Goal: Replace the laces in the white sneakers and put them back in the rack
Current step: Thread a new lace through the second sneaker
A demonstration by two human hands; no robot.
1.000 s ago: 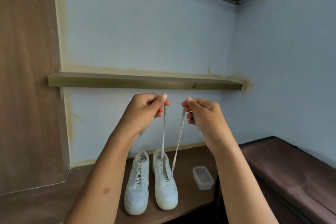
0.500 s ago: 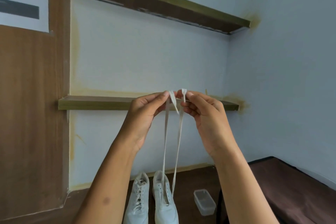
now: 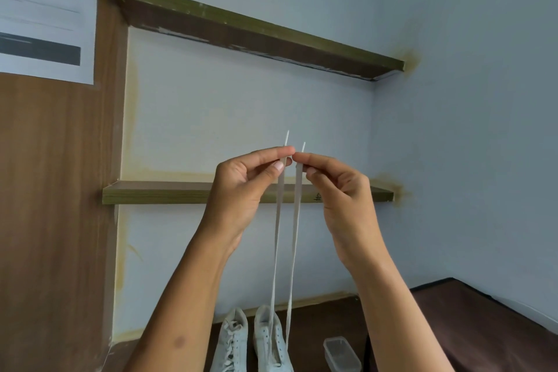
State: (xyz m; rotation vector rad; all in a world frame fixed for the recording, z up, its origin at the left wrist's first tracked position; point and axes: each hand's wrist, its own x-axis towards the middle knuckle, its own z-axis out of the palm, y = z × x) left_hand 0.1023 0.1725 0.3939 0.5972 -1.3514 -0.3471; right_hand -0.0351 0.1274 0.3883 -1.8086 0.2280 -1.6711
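Lace (image 3: 295, 220) looks soft, flat and very light, so it probably bends and flops easily. Only its small hard tips seem stiff, and those look like the best spots to hold. The left hand (image 3: 241, 190) pinches one end just under its tip. The right hand (image 3: 341, 190) pinches the other end the same way. Both hands are close together, fingertips almost touching. Two strands hang down to the right sneaker (image 3: 271, 344) on the low brown shelf (image 3: 317, 317). The left sneaker (image 3: 231, 341) beside it already has a lace. Compared with a moment ago, the hands are higher and the tips stick up side by side, nearly level. The view has tipped up too, showing less of the shoes.
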